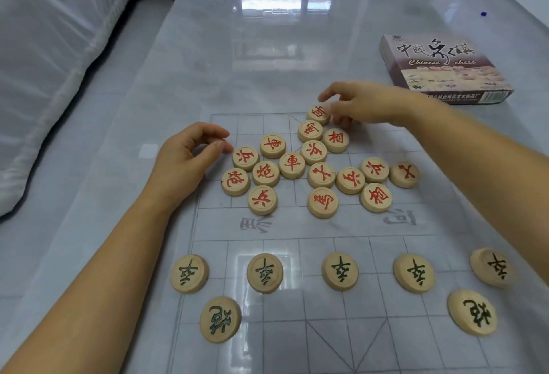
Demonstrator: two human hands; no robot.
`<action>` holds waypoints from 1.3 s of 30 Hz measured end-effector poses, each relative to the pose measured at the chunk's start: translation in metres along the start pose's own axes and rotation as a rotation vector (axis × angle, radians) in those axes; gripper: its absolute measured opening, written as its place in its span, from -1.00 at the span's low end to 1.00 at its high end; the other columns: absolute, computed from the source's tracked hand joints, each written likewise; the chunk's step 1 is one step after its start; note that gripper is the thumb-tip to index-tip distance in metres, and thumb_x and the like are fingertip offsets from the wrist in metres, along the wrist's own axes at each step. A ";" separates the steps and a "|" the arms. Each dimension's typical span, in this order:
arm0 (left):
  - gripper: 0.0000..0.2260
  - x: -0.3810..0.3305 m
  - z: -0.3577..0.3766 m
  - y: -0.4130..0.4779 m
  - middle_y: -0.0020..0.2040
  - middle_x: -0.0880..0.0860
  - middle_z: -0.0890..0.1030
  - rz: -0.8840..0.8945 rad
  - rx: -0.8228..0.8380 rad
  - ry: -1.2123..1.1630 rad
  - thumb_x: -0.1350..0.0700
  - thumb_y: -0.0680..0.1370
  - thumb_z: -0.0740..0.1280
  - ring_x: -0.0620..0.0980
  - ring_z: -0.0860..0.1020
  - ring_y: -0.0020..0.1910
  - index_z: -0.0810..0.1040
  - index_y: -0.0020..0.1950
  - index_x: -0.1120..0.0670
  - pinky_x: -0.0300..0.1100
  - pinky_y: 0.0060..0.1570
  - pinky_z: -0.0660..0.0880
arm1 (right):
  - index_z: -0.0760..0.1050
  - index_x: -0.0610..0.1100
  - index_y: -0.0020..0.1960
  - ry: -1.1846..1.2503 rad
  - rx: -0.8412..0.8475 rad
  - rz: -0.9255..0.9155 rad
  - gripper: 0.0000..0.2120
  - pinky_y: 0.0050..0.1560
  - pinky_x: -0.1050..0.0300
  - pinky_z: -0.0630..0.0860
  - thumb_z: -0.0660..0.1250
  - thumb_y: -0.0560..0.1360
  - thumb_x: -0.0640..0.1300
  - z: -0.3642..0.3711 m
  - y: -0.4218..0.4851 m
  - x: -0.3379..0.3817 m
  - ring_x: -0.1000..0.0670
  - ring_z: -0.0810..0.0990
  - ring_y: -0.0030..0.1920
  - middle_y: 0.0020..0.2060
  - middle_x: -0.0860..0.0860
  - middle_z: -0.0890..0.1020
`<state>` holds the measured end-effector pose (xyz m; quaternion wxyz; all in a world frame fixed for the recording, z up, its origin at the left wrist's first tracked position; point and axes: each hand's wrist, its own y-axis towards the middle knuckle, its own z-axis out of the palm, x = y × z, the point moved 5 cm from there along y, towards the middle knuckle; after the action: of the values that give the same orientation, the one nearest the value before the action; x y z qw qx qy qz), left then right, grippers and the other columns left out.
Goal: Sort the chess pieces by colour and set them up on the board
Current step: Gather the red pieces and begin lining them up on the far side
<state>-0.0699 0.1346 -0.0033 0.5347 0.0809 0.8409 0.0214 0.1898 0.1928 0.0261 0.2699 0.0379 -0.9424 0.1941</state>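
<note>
Red pieces [292,165] clustered on far half of board [276,329]; your right hand [365,106] curls round farthest piece [318,114], grip unclear; left hand [184,156] loosely curled, empty; discs likely light, hard, smooth; pinch rims.

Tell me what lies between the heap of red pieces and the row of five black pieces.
Head view: only bare board, the strip with two grey printed characters. No piece sits between the red pieces and the black row.

Left hand [184,159] and right hand [365,106] bare. Left forearm [98,278] bare from 7 o'clock, right forearm [490,147] bare from 3 o'clock.
</note>
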 end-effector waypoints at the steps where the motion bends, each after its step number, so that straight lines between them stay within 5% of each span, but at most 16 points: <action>1: -0.88 0.000 0.000 0.000 -0.09 0.00 0.65 0.001 -0.001 -0.001 0.22 0.54 0.27 -0.17 0.59 -0.05 0.53 0.04 0.07 -0.44 -0.05 0.45 | 0.32 0.02 0.35 0.001 0.058 -0.012 -0.64 0.05 0.08 0.38 0.20 0.56 -0.06 -0.001 -0.003 -0.001 0.00 0.51 -0.10 -0.02 -0.03 0.53; 10: -0.88 -0.001 0.001 0.000 -0.09 0.02 0.65 0.008 0.001 0.004 0.22 0.54 0.26 -0.17 0.59 -0.05 0.53 0.04 0.08 -0.45 -0.04 0.45 | 0.30 0.07 0.38 -0.092 0.019 -0.073 -0.56 0.03 0.10 0.34 0.28 0.52 -0.07 0.006 0.002 -0.001 -0.03 0.45 -0.03 -0.02 -0.03 0.45; 20: -0.88 0.000 0.000 0.000 -0.10 0.01 0.65 0.001 -0.004 -0.005 0.21 0.54 0.27 -0.15 0.59 -0.04 0.54 0.03 0.07 -0.43 -0.03 0.46 | 0.38 -0.01 0.24 -0.033 -0.133 -0.065 -0.61 -0.15 0.14 0.37 0.37 0.45 -0.03 0.008 0.009 -0.006 0.07 0.47 -0.23 -0.22 0.06 0.48; 39: -0.88 0.000 -0.001 0.000 -0.10 0.02 0.65 -0.010 0.001 -0.009 0.22 0.53 0.27 -0.11 0.60 -0.03 0.54 0.00 0.04 -0.36 0.01 0.48 | 0.35 0.01 0.32 0.039 -0.143 -0.066 -0.54 -0.08 0.16 0.37 0.38 0.45 -0.05 0.009 0.007 -0.010 0.03 0.47 -0.15 -0.19 0.03 0.49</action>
<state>-0.0706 0.1344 -0.0032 0.5384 0.0769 0.8390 0.0180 0.1928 0.1950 0.0116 0.2965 0.0456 -0.9466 0.1179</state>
